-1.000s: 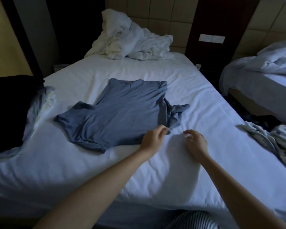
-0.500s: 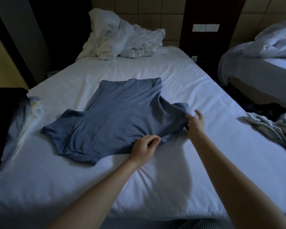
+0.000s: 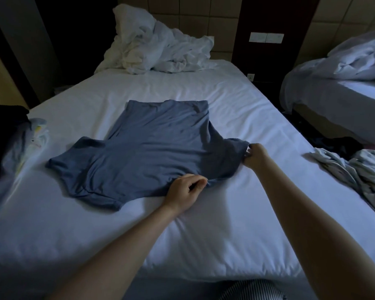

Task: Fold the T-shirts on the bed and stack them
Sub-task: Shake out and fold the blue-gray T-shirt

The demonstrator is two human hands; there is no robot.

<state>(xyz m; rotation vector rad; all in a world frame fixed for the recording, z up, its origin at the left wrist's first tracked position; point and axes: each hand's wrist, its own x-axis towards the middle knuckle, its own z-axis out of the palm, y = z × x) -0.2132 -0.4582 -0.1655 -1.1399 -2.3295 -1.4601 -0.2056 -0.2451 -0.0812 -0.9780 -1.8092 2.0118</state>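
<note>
White bed (image 3: 204,224), centre: blue T-shirt (image 3: 152,152) laid flat, long axis set near edge to far edge. Neck edge is pinched by left hand (image 3: 185,191), right sleeve by right hand (image 3: 254,155).

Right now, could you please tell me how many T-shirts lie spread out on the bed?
1: the blue T-shirt mid-bed, left hand pinching its near edge, right hand its sleeve. A left pile and a right pile of crumpled clothes may hide more.
</note>
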